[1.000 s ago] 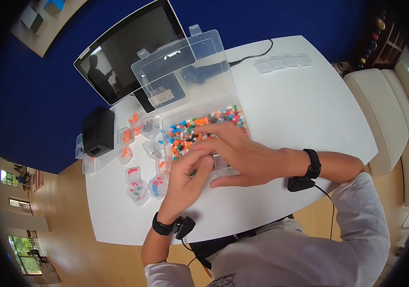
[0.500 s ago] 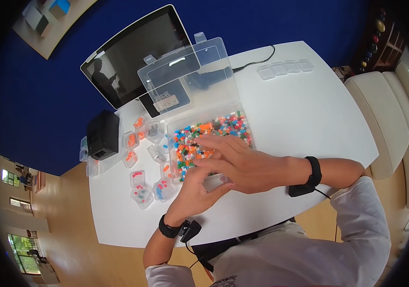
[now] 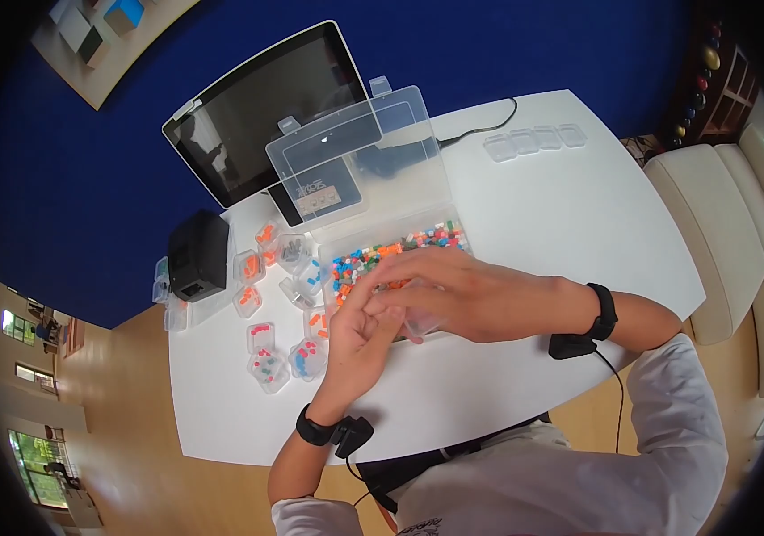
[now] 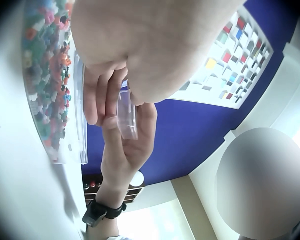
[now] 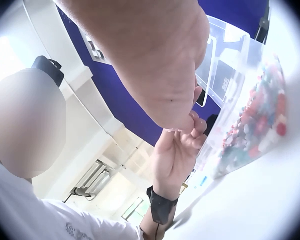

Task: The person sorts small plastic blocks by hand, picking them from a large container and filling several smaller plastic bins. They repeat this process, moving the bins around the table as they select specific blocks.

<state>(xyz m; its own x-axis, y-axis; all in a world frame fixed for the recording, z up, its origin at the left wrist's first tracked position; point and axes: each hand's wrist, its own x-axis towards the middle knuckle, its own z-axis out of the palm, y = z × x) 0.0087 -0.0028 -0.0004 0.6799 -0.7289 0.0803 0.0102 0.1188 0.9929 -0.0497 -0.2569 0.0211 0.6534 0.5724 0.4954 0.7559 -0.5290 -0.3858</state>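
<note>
Over the near edge of the large clear bin (image 3: 335,234) of small coloured plastic pieces (image 3: 360,261), the two hands meet. A small clear plastic box (image 4: 127,115) sits between them in the left wrist view. The right hand (image 3: 480,299) grips it between thumb and fingers, its back hiding much of the box in the head view. The left hand (image 3: 357,344) holds the box from the other side, thumb on its upper end, with fingers partly hidden. Fingers of both hands overlap in the right wrist view.
Small clear boxes (image 3: 248,265) with orange, pink, blue and grey pieces lie left of the bin. Several clear lids or boxes (image 3: 536,139) stand in a row at the back right. A black device (image 3: 199,256) and a screen (image 3: 266,112) stand behind, near the bin's raised lid (image 3: 355,156).
The right hand's thumb, stretched out a second ago, has come in under the hand. The hands have shifted against each other around the small box. The head view has tilted slightly.
</note>
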